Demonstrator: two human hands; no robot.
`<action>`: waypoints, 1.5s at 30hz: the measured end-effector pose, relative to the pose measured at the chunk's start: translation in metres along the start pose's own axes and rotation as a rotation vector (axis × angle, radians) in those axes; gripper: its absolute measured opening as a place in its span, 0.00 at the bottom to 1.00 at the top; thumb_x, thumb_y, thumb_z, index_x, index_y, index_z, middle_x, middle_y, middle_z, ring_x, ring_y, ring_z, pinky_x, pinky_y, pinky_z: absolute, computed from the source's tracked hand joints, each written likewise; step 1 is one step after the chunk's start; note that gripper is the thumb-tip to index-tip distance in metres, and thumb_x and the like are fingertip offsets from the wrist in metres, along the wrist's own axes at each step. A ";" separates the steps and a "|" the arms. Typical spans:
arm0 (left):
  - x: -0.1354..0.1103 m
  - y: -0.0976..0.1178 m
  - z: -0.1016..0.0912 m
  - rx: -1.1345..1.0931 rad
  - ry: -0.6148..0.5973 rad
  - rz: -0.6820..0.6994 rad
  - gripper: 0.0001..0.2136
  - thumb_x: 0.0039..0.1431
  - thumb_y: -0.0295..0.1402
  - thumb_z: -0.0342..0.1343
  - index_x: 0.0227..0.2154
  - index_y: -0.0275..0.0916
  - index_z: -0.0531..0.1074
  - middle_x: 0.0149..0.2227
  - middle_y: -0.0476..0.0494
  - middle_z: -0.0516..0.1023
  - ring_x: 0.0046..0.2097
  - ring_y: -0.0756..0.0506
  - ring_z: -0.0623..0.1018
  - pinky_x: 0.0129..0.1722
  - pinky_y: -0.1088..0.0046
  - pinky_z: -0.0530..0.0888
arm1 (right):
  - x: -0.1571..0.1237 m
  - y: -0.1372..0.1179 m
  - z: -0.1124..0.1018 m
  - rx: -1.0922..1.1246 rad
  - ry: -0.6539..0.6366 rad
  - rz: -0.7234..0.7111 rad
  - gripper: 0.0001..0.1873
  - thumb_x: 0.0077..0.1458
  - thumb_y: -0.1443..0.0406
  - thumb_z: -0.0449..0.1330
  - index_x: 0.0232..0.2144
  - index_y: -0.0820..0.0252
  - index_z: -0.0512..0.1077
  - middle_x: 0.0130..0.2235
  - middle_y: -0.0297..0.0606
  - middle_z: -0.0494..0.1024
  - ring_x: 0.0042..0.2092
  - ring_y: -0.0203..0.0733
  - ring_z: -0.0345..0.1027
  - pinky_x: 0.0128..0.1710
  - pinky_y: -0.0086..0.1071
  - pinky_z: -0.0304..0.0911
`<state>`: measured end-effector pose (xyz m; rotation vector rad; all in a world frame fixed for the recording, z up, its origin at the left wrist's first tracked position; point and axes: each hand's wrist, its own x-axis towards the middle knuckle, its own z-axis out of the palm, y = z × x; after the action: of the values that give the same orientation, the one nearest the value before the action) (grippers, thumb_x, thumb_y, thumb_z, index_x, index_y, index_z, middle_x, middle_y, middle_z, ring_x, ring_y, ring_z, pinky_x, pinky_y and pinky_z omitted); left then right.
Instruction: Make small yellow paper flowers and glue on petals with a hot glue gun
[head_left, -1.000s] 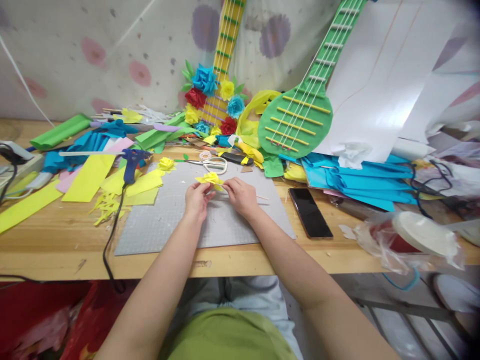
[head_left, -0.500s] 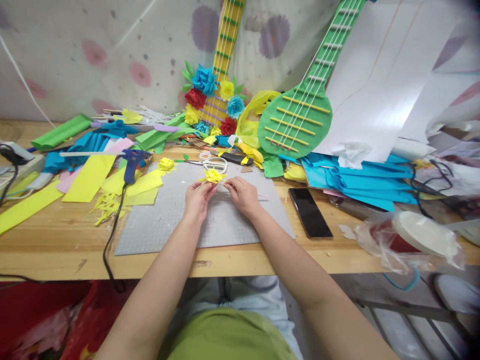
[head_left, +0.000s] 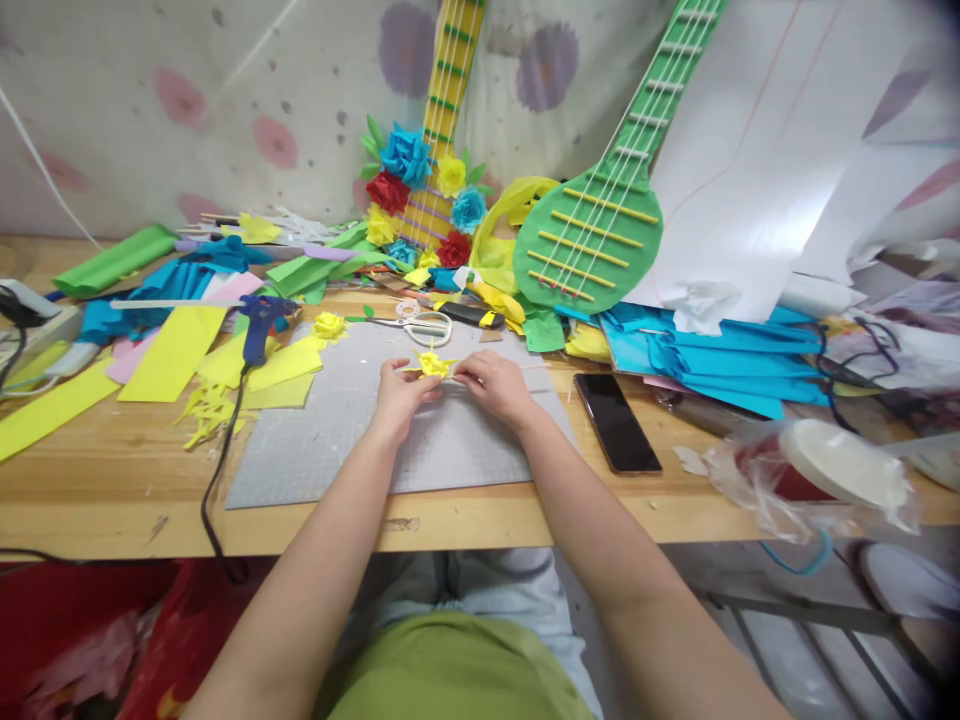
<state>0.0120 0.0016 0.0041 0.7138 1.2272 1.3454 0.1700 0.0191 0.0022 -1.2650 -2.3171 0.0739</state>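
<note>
Left hand: the left hand (head_left: 396, 392) pinches the near-left edge of a yellow paper flower (head_left: 433, 364) with its fingertips.
Right hand: the right hand (head_left: 499, 385) grips the same flower from the right, knuckles up.
Flower: it is held just above the grey cutting mat (head_left: 322, 440), between the two hands.
Mat: it lies flat on the wooden surface (head_left: 112, 480), with scissors (head_left: 420, 325) at its far edge.
Left side: a blue glue gun (head_left: 259, 320) rests among yellow paper strips (head_left: 169, 355); a second yellow flower (head_left: 328, 325) sits just beside it.
Right side: a dark phone (head_left: 616, 422) lies just off the mat.
Back: a green paper guitar (head_left: 592, 235) and a flower-covered yellow paper guitar (head_left: 439, 150) lean against the wall.
</note>
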 end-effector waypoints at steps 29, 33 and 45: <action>0.002 -0.001 -0.002 0.056 -0.016 0.047 0.18 0.45 0.21 0.57 0.39 0.37 0.58 0.27 0.49 0.73 0.30 0.49 0.77 0.28 0.72 0.76 | -0.001 -0.004 -0.001 -0.004 -0.042 0.081 0.11 0.57 0.61 0.51 0.35 0.57 0.72 0.36 0.37 0.75 0.39 0.38 0.65 0.36 0.29 0.54; 0.001 0.001 -0.004 0.097 -0.024 0.052 0.18 0.45 0.22 0.58 0.39 0.36 0.58 0.27 0.48 0.74 0.29 0.48 0.78 0.27 0.72 0.76 | -0.001 -0.003 -0.003 0.011 -0.050 0.078 0.11 0.57 0.61 0.51 0.35 0.57 0.72 0.36 0.37 0.76 0.40 0.38 0.66 0.36 0.29 0.54; 0.006 -0.001 -0.009 0.101 -0.073 0.007 0.21 0.41 0.24 0.62 0.39 0.36 0.61 0.28 0.42 0.75 0.28 0.45 0.78 0.26 0.70 0.75 | -0.002 -0.001 -0.008 0.031 -0.092 0.084 0.08 0.55 0.63 0.53 0.33 0.56 0.73 0.37 0.36 0.76 0.40 0.38 0.66 0.37 0.30 0.55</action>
<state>0.0026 0.0046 -0.0009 0.8324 1.2418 1.2593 0.1740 0.0154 0.0089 -1.3692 -2.3302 0.2004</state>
